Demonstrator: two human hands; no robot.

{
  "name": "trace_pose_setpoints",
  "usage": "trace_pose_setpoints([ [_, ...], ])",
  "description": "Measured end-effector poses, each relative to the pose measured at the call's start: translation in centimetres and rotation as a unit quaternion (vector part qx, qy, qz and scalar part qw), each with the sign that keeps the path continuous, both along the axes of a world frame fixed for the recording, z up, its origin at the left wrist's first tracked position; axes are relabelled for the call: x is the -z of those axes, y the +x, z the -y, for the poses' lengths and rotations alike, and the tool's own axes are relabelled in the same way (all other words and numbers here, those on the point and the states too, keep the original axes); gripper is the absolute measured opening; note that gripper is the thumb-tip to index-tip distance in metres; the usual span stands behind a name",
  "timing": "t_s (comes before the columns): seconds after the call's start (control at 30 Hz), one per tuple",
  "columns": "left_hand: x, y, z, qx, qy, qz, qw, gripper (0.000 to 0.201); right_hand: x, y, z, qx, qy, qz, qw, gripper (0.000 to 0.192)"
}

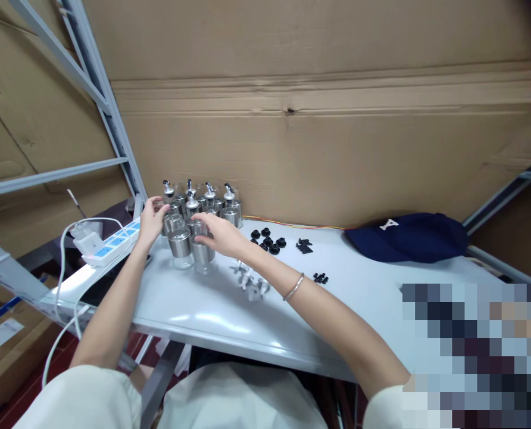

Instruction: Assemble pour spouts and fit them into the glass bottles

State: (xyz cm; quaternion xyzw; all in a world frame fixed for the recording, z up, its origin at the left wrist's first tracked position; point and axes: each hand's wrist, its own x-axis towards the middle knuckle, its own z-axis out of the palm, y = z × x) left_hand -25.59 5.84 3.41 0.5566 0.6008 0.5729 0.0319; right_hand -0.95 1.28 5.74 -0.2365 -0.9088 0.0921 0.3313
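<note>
My right hand (pixel 221 234) has its thumb and fingers curved round the upper part of a glass bottle with a metal band (pixel 204 255), which stands upright on the table. A similar banded bottle without a spout (pixel 180 244) stands just left of it. My left hand (pixel 152 220) is curled at the left side of the group, its fingers round another glass bottle (pixel 165 227) that is partly hidden. Behind my hands, several bottles carry metal pour spouts with dark tips (pixel 228 193).
On the white table (pixel 194 325) lie silvery spout parts (pixel 253 283), black round stoppers (pixel 268 243), black flat pieces (pixel 305 245) and small black caps (pixel 321 278). A navy cap (pixel 412 238) rests at right, a power strip (pixel 113 244) at left. Cardboard (pixel 314 161) stands behind.
</note>
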Motion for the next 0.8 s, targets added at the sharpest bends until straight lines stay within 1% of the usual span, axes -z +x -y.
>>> trace_pose_setpoints([
  [0.07,-0.7,0.5,1.1,-0.032,0.043,-0.008,0.999,0.038,0.2,0.3,-0.3,0.012,-0.011,-0.004,1.0,0.038],
  [0.17,-2.7,1.4,2.7,-0.075,0.123,-0.013,0.989,0.036,0.1,0.8,-1.0,0.042,-0.015,-0.003,0.999,0.038],
  [0.23,-4.2,2.4,3.8,-0.089,0.191,-0.019,0.977,0.035,0.1,1.0,-1.5,0.054,-0.019,-0.001,0.998,0.04],
  [0.33,-6.4,4.3,5.7,-0.101,0.314,-0.013,0.944,0.031,0.2,1.1,-2.4,0.065,-0.024,0.001,0.998,0.042],
  [0.37,-7.1,5.1,6.4,-0.097,0.352,-0.007,0.931,0.03,0.3,1.1,-2.7,0.068,-0.025,-0.001,0.997,0.042],
  [0.43,-8.4,6.6,7.6,-0.063,0.417,-0.007,0.907,0.03,0.6,1.0,-3.2,0.075,-0.024,-0.012,0.997,0.042],
  [0.47,-9.0,7.3,8.0,-0.049,0.459,-0.008,0.887,0.031,0.8,1.1,-3.4,0.077,-0.023,-0.02,0.997,0.041],
  [0.5,-9.5,8.0,8.4,-0.025,0.475,-0.009,0.879,0.031,0.9,1.1,-3.6,0.078,-0.021,-0.026,0.996,0.041],
  [0.57,-9.9,9.2,8.6,0.029,0.458,-0.007,0.888,0.031,1.0,1.3,-3.9,0.083,-0.017,-0.034,0.996,0.039],
  [0.6,-9.9,9.8,8.5,0.056,0.421,-0.009,0.905,0.031,0.9,1.5,-4.0,0.086,-0.018,-0.036,0.995,0.038],
  [0.67,-9.3,10.7,8.0,0.089,0.319,-0.025,0.943,0.032,0.7,1.8,-4.2,0.092,-0.026,-0.038,0.995,0.035],
  [0.73,-8.2,11.3,7.1,0.092,0.211,-0.054,0.972,0.032,0.5,2.3,-4.4,0.1,-0.04,-0.036,0.993,0.033],
  [0.8,-7.2,11.8,6.2,0.085,0.13,-0.08,0.985,0.031,0.3,2.7,-4.5,0.11,-0.049,-0.036,0.992,0.031],
])
